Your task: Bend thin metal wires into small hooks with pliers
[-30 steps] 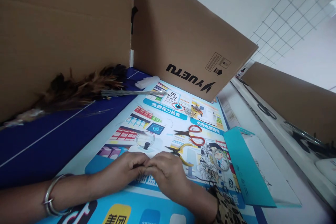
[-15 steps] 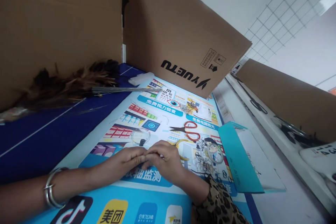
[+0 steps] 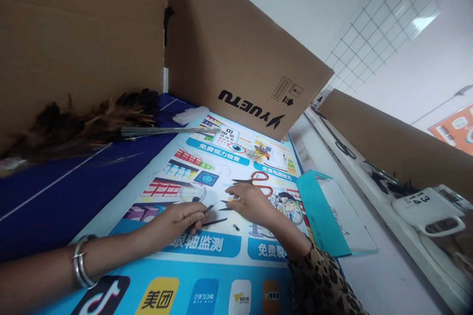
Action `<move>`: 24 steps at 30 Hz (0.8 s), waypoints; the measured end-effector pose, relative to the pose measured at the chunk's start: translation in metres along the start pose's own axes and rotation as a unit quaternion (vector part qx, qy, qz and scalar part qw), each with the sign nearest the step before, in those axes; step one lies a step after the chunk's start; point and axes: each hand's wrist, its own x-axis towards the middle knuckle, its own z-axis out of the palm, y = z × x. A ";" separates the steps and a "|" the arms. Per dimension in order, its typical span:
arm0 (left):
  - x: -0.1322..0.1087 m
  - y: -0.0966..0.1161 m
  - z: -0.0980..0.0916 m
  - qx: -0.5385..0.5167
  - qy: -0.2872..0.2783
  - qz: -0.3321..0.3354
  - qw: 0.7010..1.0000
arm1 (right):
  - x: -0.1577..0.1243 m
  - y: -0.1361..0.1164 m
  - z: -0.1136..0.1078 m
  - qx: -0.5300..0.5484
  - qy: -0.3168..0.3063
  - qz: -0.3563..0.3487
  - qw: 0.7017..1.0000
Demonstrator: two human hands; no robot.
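Note:
My left hand (image 3: pixel 190 215) is closed in a pinch. From its fingertips a thin, dark, needle-like piece (image 3: pixel 210 206) sticks out to the right; its exact kind is unclear. Opposite, my right hand (image 3: pixel 251 203) is over the printed mat (image 3: pixel 207 266), palm down, with thumb and forefinger apart. Two dark pointed tips (image 3: pixel 224 204), like scissor blades, show by its thumb; the rest of that tool is hidden under the hand. Red-handled scissors (image 3: pixel 260 177) lie just beyond it. Between my hands, a black strip (image 3: pixel 215 222) and a small black piece (image 3: pixel 236 227) rest on the mat.
Brown feathers (image 3: pixel 88 118) and a bundle of thin wires (image 3: pixel 162 131) lie at the back left. Cardboard (image 3: pixel 236 49) walls stand behind. A teal folder-like box (image 3: pixel 321 214) stands open at the right, near a white number-marked object (image 3: pixel 424 211).
My hands have parted from each other: the right one moved right and up, while the left stays low holding the thin piece. The black strip and small black piece now show. The view has shifted slightly.

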 end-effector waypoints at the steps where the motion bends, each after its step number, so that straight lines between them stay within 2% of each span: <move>1: 0.000 0.000 0.001 -0.003 0.001 0.000 1.000 | -0.006 0.002 -0.004 -0.076 -0.022 -0.004 0.997; 2: 0.000 0.000 0.001 -0.005 0.001 0.001 1.000 | -0.013 0.004 -0.006 -0.137 -0.048 -0.008 0.989; 5: 0.001 -0.001 0.001 0.006 0.009 0.009 1.000 | -0.031 0.008 -0.001 -0.196 -0.082 -0.014 0.977; 10: 0.001 0.000 -0.001 0.033 0.004 0.009 0.999 | -0.043 0.015 0.013 -0.253 -0.056 -0.004 0.966; 16: 0.001 -0.005 -0.001 0.044 0.001 0.008 0.999 | -0.040 0.027 0.012 -0.268 -0.059 0.019 0.961; 20: 0.003 -0.011 0.000 0.037 -0.009 0.004 0.999 | -0.031 0.047 -0.004 -0.288 -0.034 0.056 0.955; 24: 0.003 -0.009 0.000 0.036 -0.005 0.012 0.999 | -0.011 0.069 -0.018 -0.319 -0.018 0.088 0.944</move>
